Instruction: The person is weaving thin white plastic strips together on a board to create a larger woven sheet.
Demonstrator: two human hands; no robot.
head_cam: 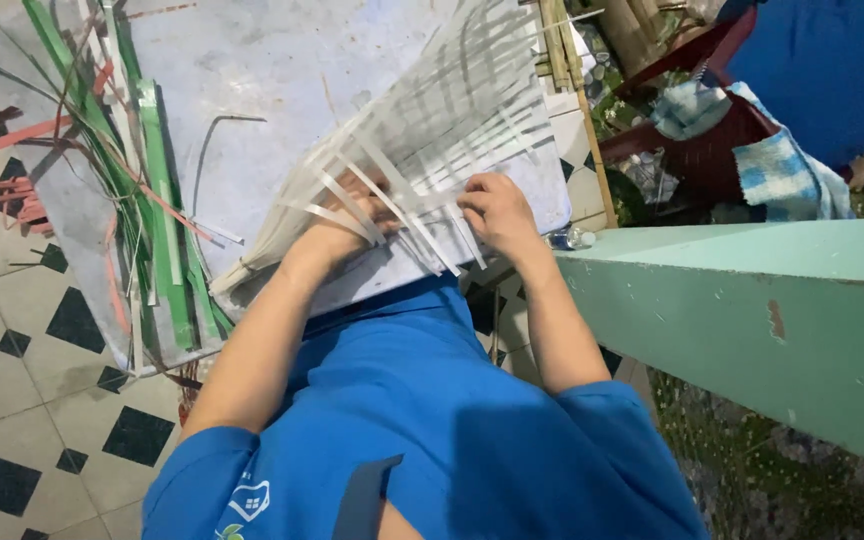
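A partly woven mat of white and grey strips (452,110) rests on my lap and slopes away from me, its loose ends fanning out near my hands. My left hand (344,222) sits under the loose strips at the mat's near edge, fingers closed on them and partly hidden by them. My right hand (497,212) is just to its right, fingers curled down onto strips at the same edge. Both forearms reach up from my blue shirt (432,430).
A grey sheet (272,70) lies under the mat, with a pile of green, red and white strips (157,190) on its left. Black-and-white floor tiles (32,400) lie left. A pale green ledge (752,310), a plastic bottle (572,238) and a red chair with blue-white cloth (777,165) stand right.
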